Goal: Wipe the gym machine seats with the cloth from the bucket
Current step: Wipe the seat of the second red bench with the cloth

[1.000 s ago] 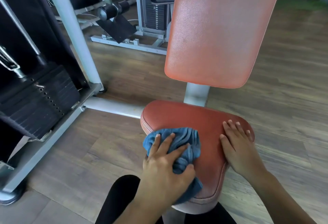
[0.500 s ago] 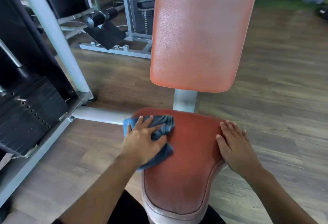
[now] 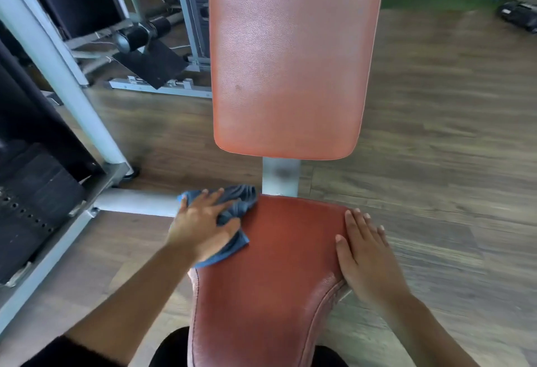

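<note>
Wood floor [image 3: 436, 134] | left grip [image 3: 200, 221] flat, pressing cloth [image 3: 242, 196] on seat [image 3: 276, 265] | right grip [image 3: 366, 256] flat on seat edge

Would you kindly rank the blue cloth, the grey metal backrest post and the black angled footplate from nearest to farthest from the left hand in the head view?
1. Blue cloth, directly under the left hand.
2. Grey metal backrest post, just beyond, to the right.
3. Black angled footplate, far behind, on the left machine.
</note>
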`<state>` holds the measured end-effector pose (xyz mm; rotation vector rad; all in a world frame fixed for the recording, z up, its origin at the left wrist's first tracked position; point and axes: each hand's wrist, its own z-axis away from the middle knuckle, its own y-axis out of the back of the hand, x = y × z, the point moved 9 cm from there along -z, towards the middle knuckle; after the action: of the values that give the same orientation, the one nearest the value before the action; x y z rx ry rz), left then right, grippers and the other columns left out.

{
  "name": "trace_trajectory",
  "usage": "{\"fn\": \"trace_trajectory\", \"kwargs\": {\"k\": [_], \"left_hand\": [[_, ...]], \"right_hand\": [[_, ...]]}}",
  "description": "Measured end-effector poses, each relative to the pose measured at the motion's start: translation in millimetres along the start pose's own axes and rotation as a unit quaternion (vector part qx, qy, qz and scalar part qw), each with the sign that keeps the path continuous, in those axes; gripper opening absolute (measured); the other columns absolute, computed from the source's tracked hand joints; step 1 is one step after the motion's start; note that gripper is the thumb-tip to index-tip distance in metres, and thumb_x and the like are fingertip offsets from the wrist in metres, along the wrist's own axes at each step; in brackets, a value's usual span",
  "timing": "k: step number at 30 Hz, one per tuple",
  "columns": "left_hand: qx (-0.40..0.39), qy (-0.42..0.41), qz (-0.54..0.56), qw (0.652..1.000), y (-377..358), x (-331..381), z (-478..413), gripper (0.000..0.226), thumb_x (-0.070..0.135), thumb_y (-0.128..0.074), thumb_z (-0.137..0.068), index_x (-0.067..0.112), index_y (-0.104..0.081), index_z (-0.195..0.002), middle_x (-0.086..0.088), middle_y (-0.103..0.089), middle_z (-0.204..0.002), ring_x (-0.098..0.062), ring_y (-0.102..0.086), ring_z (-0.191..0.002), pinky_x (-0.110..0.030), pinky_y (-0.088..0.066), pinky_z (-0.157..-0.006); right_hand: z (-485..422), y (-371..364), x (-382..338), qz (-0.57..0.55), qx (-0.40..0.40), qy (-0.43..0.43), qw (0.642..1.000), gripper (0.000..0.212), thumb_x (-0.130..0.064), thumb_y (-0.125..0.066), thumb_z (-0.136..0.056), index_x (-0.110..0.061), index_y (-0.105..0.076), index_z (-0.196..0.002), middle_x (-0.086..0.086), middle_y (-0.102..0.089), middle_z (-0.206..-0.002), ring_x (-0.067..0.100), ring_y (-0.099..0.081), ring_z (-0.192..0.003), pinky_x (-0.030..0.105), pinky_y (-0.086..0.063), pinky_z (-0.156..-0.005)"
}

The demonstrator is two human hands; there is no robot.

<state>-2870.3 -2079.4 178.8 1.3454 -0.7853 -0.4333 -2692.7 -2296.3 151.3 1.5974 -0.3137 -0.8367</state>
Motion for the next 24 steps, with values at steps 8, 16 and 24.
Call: {"fn": "trace_trajectory", "kwargs": {"k": [8,16,24], "left_hand": [[-0.058,-0.087,-0.006,0.994,-19,60,18,0.082,0.069,-0.009,-0.063,0.050,-0.029,-0.140,0.017,-0.016,-0.155,-0.011,-0.006,-0.145,-0.043,0.003,-0.117],[-0.049,-0.013,-0.034,0.998,-24,82,-16,0.054,0.056,-0.038,-0.090,0.046,-0.030,-0.142,0.012,-0.019,-0.156,-0.017,-0.010,-0.145,-0.051,-0.013,-0.115],[-0.086,-0.072,-0.015,0.994,-17,69,17,0.067,0.067,-0.016,-0.069,0.061,-0.023,-0.135,0.027,-0.013,-0.153,-0.001,-0.003,-0.143,-0.050,0.000,-0.116]], "right_hand": [[3,5,-3,0.024,0.000,0.013,1.000,0.090,-0.054,0.017,-0.074,-0.013,-0.002,-0.152,0.002,0.002,-0.160,0.013,0.007,-0.145,0.027,0.015,-0.112],[2,3,-4,0.021,-0.006,0.012,1.000,0.090,-0.052,0.016,-0.073,-0.012,-0.002,-0.152,0.004,0.002,-0.160,0.016,0.007,-0.146,0.029,0.015,-0.113],[4,4,-4,0.020,-0.014,0.007,1.000,0.091,-0.052,0.019,-0.071,-0.013,0.000,-0.152,0.002,0.006,-0.160,0.015,0.010,-0.146,0.031,0.014,-0.114]]}}
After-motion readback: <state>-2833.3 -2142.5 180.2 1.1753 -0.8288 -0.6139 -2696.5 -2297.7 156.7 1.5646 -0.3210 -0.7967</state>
